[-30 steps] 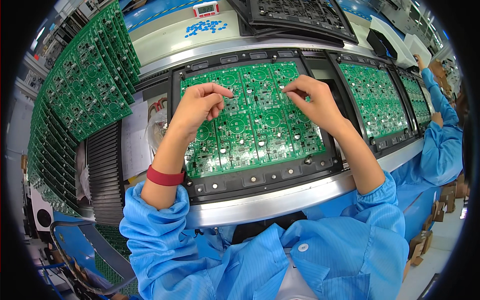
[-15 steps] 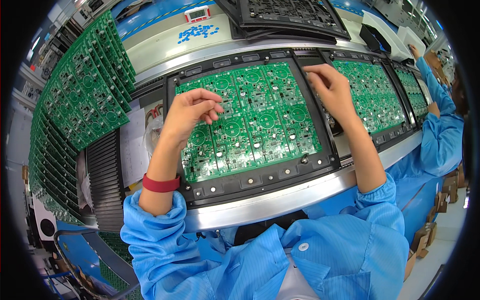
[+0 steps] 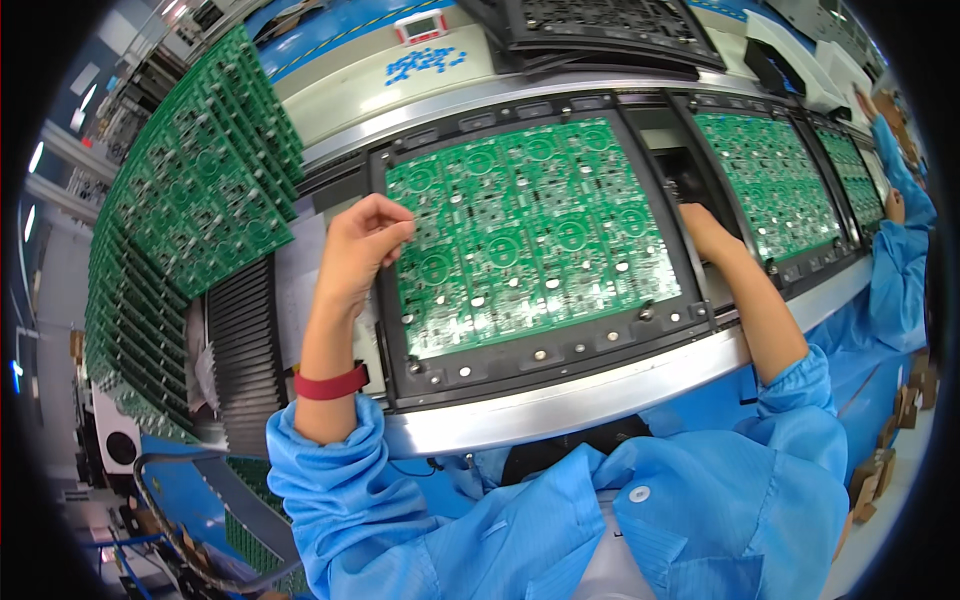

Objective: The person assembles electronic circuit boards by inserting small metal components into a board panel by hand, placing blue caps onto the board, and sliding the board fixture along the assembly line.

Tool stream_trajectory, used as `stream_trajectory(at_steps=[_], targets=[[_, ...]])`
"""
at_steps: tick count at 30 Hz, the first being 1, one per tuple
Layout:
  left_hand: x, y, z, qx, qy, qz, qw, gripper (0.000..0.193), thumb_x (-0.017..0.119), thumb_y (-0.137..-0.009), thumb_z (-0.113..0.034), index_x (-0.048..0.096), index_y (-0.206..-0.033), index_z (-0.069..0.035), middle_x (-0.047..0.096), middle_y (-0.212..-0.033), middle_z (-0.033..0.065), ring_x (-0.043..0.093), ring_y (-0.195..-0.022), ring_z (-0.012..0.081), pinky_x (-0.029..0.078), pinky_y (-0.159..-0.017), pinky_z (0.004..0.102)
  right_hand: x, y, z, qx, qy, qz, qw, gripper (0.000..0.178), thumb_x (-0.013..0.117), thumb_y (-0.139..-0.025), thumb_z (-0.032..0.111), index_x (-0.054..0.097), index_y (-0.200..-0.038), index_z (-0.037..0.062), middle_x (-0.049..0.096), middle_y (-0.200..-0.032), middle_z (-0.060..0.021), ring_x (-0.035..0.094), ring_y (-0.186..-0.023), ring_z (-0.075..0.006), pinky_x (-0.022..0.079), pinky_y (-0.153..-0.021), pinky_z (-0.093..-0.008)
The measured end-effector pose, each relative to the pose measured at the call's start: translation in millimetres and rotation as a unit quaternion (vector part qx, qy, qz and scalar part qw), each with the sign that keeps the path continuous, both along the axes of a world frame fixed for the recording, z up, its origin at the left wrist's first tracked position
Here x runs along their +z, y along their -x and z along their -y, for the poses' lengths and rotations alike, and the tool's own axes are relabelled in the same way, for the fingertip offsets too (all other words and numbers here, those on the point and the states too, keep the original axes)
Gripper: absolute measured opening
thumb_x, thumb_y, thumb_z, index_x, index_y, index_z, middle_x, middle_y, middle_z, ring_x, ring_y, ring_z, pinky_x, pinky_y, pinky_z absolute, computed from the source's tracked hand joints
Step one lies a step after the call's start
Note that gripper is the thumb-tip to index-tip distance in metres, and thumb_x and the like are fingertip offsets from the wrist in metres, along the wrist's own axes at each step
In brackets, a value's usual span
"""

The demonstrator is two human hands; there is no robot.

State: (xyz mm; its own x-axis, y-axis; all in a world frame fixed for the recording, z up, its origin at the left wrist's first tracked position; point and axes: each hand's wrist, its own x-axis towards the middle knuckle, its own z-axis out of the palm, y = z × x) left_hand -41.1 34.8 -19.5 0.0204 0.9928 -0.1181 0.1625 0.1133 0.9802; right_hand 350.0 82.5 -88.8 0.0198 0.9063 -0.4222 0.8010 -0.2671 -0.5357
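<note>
A green circuit board panel (image 3: 520, 262) with rows of small components and circle outlines lies in a black carrier frame (image 3: 560, 362) before me. My left hand (image 3: 362, 250), above a red wristband (image 3: 332, 383), is at the frame's left edge. Its fingers are curled toward the thumb; anything between them is too small to see. My right hand (image 3: 712, 232) reaches down beside the frame's right edge, into the gap before a second black frame (image 3: 712, 165). Most of its fingers are hidden there. That second frame holds another green panel (image 3: 770, 185).
Upright green boards (image 3: 195, 185) stand in a black slotted rack (image 3: 243, 335) at left. Behind the metal rail (image 3: 560, 410) and frames lie small blue parts (image 3: 425, 64), a red-and-white timer (image 3: 420, 27) and stacked black carriers (image 3: 600, 30). A co-worker's blue sleeve (image 3: 895, 270) is at right.
My left hand has drawn back from over the panel to the frame's left edge. My right hand has lowered into the gap at right. The whole view has shifted slightly.
</note>
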Motion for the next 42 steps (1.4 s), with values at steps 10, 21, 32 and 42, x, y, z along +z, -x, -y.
stream_trajectory(at_steps=[10, 21, 32, 42], targets=[[-20.6, -0.4, 0.8, -0.037, -0.142, -0.240, 0.960, 0.006, 0.059, -0.069, 0.003, 0.061, -0.073, 0.000, 0.054, -0.063, 0.0011, 0.041, -0.051, 0.0074, 0.035, -0.049, 0.0197, -2.6, -9.3, -6.6, 0.089, -0.132, 0.121, 0.980, 0.018, 0.048, -0.073, 0.004, 0.059, -0.084, -0.0055, 0.061, -0.080, -0.0191, 0.058, -0.070, -0.0323, 0.046, -0.066, -0.0385], [-20.0, -4.3, 0.7, -0.052, -0.128, -0.294, 0.946, 0.006, 0.058, -0.068, 0.005, 0.059, -0.072, 0.001, 0.053, -0.065, 0.0032, 0.042, -0.051, 0.0103, 0.036, -0.049, 0.0225, 0.8, -11.7, -6.3, 0.086, -0.121, 0.142, 0.979, 0.011, 0.048, -0.069, -0.001, 0.057, -0.075, -0.0024, 0.060, -0.074, -0.0185, 0.056, -0.065, -0.0331, 0.045, -0.062, -0.0400], [-21.0, -10.1, -0.3, -0.092, -0.241, -0.344, 0.903, 0.006, 0.056, -0.068, 0.006, 0.056, -0.072, 0.001, 0.053, -0.070, 0.0053, 0.044, -0.054, 0.0133, 0.037, -0.052, 0.0246, 49.5, 9.1, 5.6, 0.001, -0.255, -0.182, 0.950, 0.005, 0.050, -0.075, -0.004, 0.054, -0.077, -0.0003, 0.055, -0.063, -0.0066, 0.051, -0.054, -0.0119, 0.042, -0.052, -0.0215], [-15.9, -8.6, 0.4, -0.090, -0.161, -0.319, 0.930, 0.007, 0.056, -0.068, 0.006, 0.056, -0.073, 0.001, 0.052, -0.067, 0.0041, 0.043, -0.054, 0.0129, 0.037, -0.051, 0.0248, 59.8, 37.0, 22.6, 0.132, -0.134, -0.299, 0.936, 0.004, 0.057, -0.076, -0.002, 0.056, -0.078, 0.0013, 0.055, -0.065, -0.0034, 0.052, -0.055, -0.0082, 0.041, -0.051, -0.0175]])
